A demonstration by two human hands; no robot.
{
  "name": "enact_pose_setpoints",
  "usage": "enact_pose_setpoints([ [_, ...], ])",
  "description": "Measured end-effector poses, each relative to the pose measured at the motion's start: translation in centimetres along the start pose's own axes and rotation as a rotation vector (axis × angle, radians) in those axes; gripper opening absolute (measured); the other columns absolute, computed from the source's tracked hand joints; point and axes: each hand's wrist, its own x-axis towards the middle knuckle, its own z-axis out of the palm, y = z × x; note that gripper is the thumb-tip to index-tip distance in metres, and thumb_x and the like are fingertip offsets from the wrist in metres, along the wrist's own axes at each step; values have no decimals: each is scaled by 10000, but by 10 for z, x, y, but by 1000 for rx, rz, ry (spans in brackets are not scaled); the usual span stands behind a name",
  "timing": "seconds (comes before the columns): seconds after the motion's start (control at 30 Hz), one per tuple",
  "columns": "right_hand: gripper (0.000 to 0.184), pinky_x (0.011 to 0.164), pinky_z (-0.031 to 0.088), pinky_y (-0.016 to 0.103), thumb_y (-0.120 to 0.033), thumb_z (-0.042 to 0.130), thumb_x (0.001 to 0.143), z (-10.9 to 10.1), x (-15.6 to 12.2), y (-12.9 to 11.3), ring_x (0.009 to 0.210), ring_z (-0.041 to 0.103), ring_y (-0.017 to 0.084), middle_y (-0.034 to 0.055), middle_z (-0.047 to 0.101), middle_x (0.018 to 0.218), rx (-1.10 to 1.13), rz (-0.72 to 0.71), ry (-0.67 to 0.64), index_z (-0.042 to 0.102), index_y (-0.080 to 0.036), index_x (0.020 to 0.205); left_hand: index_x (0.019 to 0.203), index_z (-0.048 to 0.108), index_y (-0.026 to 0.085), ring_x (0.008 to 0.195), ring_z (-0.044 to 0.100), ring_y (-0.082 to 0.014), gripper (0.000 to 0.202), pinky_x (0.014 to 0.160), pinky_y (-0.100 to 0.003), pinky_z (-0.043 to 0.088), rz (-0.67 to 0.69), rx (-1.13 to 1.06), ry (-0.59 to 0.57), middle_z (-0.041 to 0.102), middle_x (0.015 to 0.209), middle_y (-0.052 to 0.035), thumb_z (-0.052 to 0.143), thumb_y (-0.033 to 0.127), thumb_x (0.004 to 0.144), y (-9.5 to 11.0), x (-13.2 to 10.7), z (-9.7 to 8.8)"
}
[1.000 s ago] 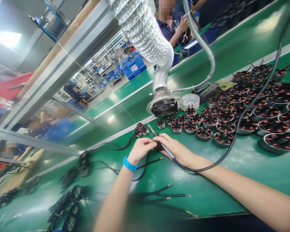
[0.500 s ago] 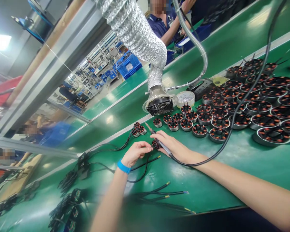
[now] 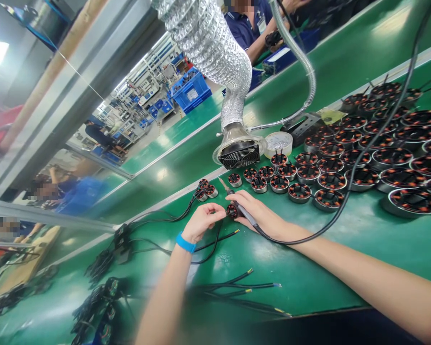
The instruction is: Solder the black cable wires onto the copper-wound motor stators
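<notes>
soldering iron point(image 3: 241, 211) gripped in right hand point(image 3: 260, 214), left hand point(image 3: 203, 222) curled at small motor stator point(image 3: 232, 211), hold unclear

Fume duct point(image 3: 204, 43): crinkled alum. foil. Table point(image 3: 309, 273): smooth, glossy green. Stators point(image 3: 328, 199): shiny metal, copper windings. Soldering iron point(image 3: 249, 219): matt black grip, metal tip.
</notes>
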Motion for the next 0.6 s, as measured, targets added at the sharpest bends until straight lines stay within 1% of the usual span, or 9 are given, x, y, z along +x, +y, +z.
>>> enact_pose_setpoints([
  [0.07, 592, 886, 528, 381, -43, 583, 860, 1, 0, -1, 1036, 602, 226, 120, 489, 1267, -8, 7, 4, 394, -230, 1389, 993, 668, 148, 547, 380, -50, 484, 528, -227, 258, 57, 145, 23, 599, 801, 19, 848, 443, 654, 0, -3, 4],
  [0.1, 586, 871, 531, 375, -42, 582, 861, 1, 1, -2, 1023, 605, 223, 120, 490, 1262, -13, 9, 3, 397, -227, 1385, 1012, 671, 151, 569, 414, -64, 455, 552, -230, 286, 97, 254, 55, 607, 796, 16, 837, 412, 678, 1, -5, 7],
  [0.2, 549, 825, 537, 359, -49, 563, 876, 2, 1, -4, 974, 612, 212, 121, 498, 1242, -35, 13, -7, 407, -219, 1375, 929, 687, 173, 597, 477, -112, 178, 588, -251, 298, 204, 644, 235, 584, 673, 19, 696, 320, 830, 2, -11, 22],
  [0.23, 538, 824, 537, 360, -51, 554, 882, 3, 1, -5, 973, 611, 213, 121, 501, 1239, -44, 13, -11, 410, -216, 1373, 913, 691, 188, 597, 491, -125, 125, 590, -261, 286, 228, 769, 294, 589, 652, 14, 643, 294, 867, 2, -13, 27],
  [0.27, 527, 830, 536, 363, -49, 542, 886, 3, 1, -6, 981, 610, 216, 122, 503, 1238, -52, 13, -15, 412, -212, 1370, 912, 695, 204, 596, 505, -136, 117, 591, -269, 271, 247, 882, 339, 607, 651, 7, 606, 277, 890, 3, -15, 31],
  [0.33, 512, 846, 535, 372, -34, 514, 886, 3, 1, -8, 1006, 608, 224, 124, 510, 1232, -72, 12, -24, 420, -201, 1362, 925, 699, 233, 612, 545, -158, 131, 595, -282, 250, 281, 1047, 387, 660, 690, -14, 575, 271, 909, 3, -18, 36],
  [0.43, 517, 830, 539, 373, -16, 487, 872, 4, 2, -12, 998, 613, 230, 130, 518, 1213, -115, 15, -39, 428, -186, 1356, 906, 689, 239, 617, 574, -178, 152, 589, -291, 230, 303, 1168, 395, 695, 716, -37, 540, 269, 925, -1, -21, 37],
  [0.6, 534, 767, 538, 342, -14, 488, 850, 9, 4, -16, 911, 609, 210, 112, 539, 1133, -175, 3, -17, 464, -199, 1351, 866, 648, 225, 607, 561, -175, 135, 577, -288, 208, 349, 1202, 431, 689, 717, -42, 529, 255, 923, -8, -24, 33],
])
